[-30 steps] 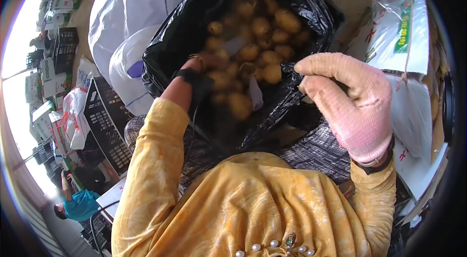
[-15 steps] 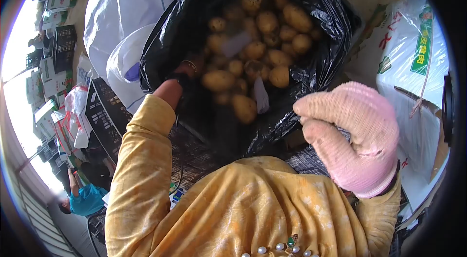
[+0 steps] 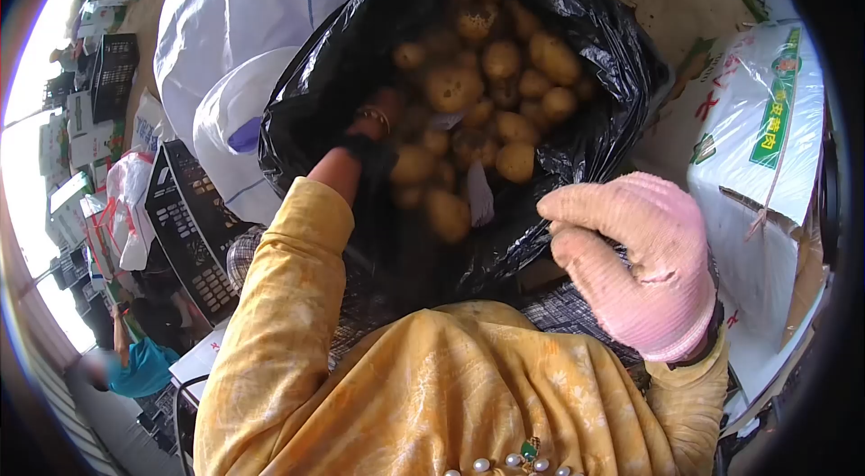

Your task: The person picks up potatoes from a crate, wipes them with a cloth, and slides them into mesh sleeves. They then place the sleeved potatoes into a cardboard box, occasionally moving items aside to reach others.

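Many potatoes (image 3: 502,61) lie inside an open black plastic bag (image 3: 311,84) in front of me. My left hand (image 3: 386,107), wearing a bracelet and a dark band at the wrist, reaches into the bag's left side. Its fingers are dark and blurred beside a larger-looking potato (image 3: 453,89). A pale paper-like strip (image 3: 480,194) lies among the potatoes. My right hand (image 3: 640,260), in a pink and tan knitted glove, is at the bag's near right rim. Thumb and forefinger are bent together in a pinch; whatever may be between the tips is hidden.
A large white sack (image 3: 239,17) stands to the left of the bag. Beyond it are a black plastic crate (image 3: 185,224) and stacked cartons. On the right stands a plastic-wrapped white box (image 3: 752,134). A person in a blue top (image 3: 144,366) is at lower left.
My left hand has shifted slightly right and up within the bag. A large potato now shows where a blurred pale strip was. My right hand keeps its pinch, while the view has shifted slightly.
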### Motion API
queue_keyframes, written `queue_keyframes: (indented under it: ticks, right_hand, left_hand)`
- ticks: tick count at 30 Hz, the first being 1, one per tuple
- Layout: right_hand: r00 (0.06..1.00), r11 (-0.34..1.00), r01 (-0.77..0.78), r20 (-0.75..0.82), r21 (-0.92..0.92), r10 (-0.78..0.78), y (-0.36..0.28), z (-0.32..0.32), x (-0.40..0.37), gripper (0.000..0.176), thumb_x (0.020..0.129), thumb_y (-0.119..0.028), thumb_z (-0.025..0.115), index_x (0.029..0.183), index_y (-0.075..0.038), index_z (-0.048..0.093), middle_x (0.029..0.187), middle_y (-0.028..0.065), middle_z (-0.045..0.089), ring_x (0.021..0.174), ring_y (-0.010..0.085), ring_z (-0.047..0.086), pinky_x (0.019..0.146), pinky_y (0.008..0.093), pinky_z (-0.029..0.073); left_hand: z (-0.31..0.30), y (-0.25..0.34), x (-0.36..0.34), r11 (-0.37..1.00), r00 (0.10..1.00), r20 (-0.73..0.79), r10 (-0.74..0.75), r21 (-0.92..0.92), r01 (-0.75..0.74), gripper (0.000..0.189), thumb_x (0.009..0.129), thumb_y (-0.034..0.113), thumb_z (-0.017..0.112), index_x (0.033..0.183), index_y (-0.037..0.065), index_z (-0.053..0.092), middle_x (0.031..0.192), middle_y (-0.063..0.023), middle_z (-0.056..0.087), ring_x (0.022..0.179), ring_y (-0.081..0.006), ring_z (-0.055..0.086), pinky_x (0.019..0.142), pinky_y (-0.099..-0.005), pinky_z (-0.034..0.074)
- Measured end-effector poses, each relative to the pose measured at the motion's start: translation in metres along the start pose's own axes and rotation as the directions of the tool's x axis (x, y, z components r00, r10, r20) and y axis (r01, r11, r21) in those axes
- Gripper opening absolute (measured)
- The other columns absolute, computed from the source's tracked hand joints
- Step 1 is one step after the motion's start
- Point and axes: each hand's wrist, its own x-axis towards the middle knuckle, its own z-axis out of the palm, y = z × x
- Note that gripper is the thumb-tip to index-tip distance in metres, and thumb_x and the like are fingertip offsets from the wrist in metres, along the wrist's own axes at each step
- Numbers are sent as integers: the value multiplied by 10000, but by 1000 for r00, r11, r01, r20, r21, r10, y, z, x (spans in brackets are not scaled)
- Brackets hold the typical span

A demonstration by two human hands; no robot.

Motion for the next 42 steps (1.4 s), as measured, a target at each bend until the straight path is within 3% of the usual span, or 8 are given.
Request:
queue_keyframes:
  ticks: [2, 17, 23, 32, 35, 36, 38, 42]
  right_hand:
    - [999, 998, 34, 20, -44, -33, 3, 1, 0, 188, 678, 14, 680, 865, -8, 673, 681, 79, 655, 599, 239, 613, 600, 335, 463]
    - [987, 973, 79, 154, -218, -46, 12, 4, 4, 222, 709, -157, 716, 905, -84, 641, 676, 31, 606, 596, 225, 598, 581, 357, 472]
    - [958, 959, -7, 272, -284, 88, 7, 5, 13, 249, 653, -109, 719, 894, -58, 678, 750, 75, 669, 653, 267, 634, 596, 372, 466]
    - [963, 931, 120, 269, -344, -24, 11, 14, 9, 196, 747, -215, 687, 882, -109, 594, 612, 16, 539, 563, 215, 577, 559, 355, 457]
    - [958, 936, 133, 284, -327, -38, 8, 11, 4, 184, 751, -223, 683, 859, -114, 581, 604, 18, 528, 563, 216, 578, 553, 357, 455]
    - [965, 939, 136, 258, -318, -52, 8, 12, 1, 184, 750, -229, 680, 845, -114, 572, 608, 21, 529, 560, 214, 576, 544, 357, 453]
    - [962, 937, 126, 270, -327, -36, 12, 12, -2, 182, 751, -229, 678, 844, -116, 570, 612, 20, 531, 561, 212, 577, 541, 357, 452]
    - [954, 912, 116, 299, -393, 7, 10, 9, 0, 169, 759, -227, 666, 835, -118, 561, 620, 18, 538, 562, 208, 577, 536, 358, 451]
  left_hand:
    - [7, 38, -19, 876, 819, -525, -231, -479, -60, 360, 826, 217, 577, 1162, 93, 613, 1156, -189, 611, 1073, -318, 589, 899, -471, 462]
    - [-50, 43, -33, 931, 972, -235, 15, -351, -99, 473, 829, 320, 591, 1241, 87, 580, 1201, -196, 588, 1136, -352, 543, 990, -490, 383]
    - [-77, 58, -37, 668, 910, -108, -401, -714, 210, 442, 850, 322, 591, 1237, 109, 585, 1210, -183, 588, 1171, -368, 512, 1028, -468, 361]
    - [11, 15, 23, 762, 907, -282, -314, -644, 64, 364, 864, 288, 609, 1169, 89, 617, 1192, -149, 609, 1120, -309, 570, 983, -414, 443]
    - [15, 14, 19, 449, 723, -566, -396, -806, -386, 351, 869, 292, 614, 1150, 82, 624, 1178, -140, 617, 1104, -294, 585, 967, -405, 464]
    - [6, 22, 23, -28, 867, -360, -343, -919, -393, 347, 869, 298, 622, 1138, 79, 625, 1157, -128, 624, 1086, -277, 595, 952, -397, 478]
    - [-39, 40, 20, -958, 978, 126, -167, -256, -131, 342, 869, 311, 640, 1115, 74, 628, 1115, -105, 639, 1050, -244, 615, 922, -382, 507]
    - [-43, 35, 45, -966, 957, 229, -181, -224, -129, 349, 855, 289, 659, 1115, 59, 623, 1116, -91, 638, 1028, -229, 617, 908, -375, 511]
